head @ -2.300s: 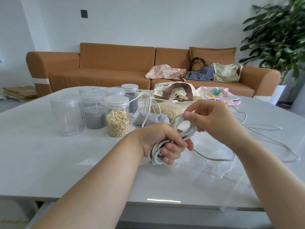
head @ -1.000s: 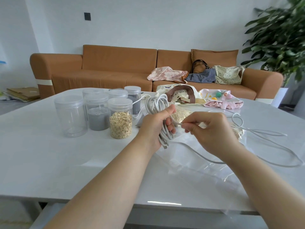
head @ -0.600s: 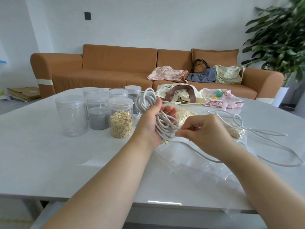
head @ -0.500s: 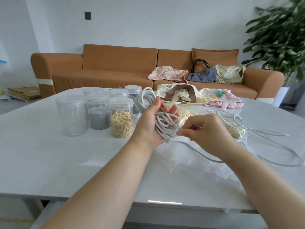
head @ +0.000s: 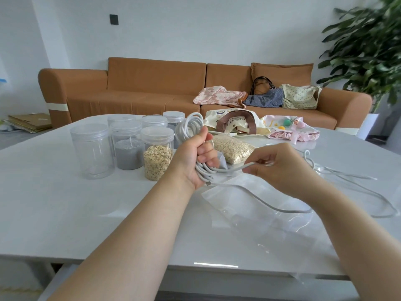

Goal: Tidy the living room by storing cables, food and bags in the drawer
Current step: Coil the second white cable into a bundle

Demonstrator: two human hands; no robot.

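Table: white and glossy, filling the lower half of the frame.
Clear bag: 1, flat on the table at lower centre-right, under the right forearm.
Left hand: at centre, fingers and thumb curled tight round a bundle of loops.
Right hand: right of centre, thumb and fingertips pinched together on 1 strand stretched across from the bundle.
White cable: 1 as far as I can tell. Most of it is coiled in the left fist, with loops showing above the thumb. A plug end hangs below the palm, and the loose length trails over the clear bag to the right edge.
Step in hand: coiling the cable, judged part done because a long stretch lies uncoiled.
Next move: likely another turn laid onto the bundle. That calls for the right hand to feed in slack while the left grip holds the loops flat so none slips off.
Jars: 6, left of centre, in 2 rows of 3. At the front, 1 is empty, 1 holds grey powder and 1 holds oats.
Oat pack: 1, just behind the hands. A small grey pouch beside it is mostly hidden.
Bags on table: 2, a tote with brown handles and a pink pouch, at upper centre.
Bags on sofa: about 4 heaped at upper right. The overlap makes the count unsure.
Drawer: not in view.
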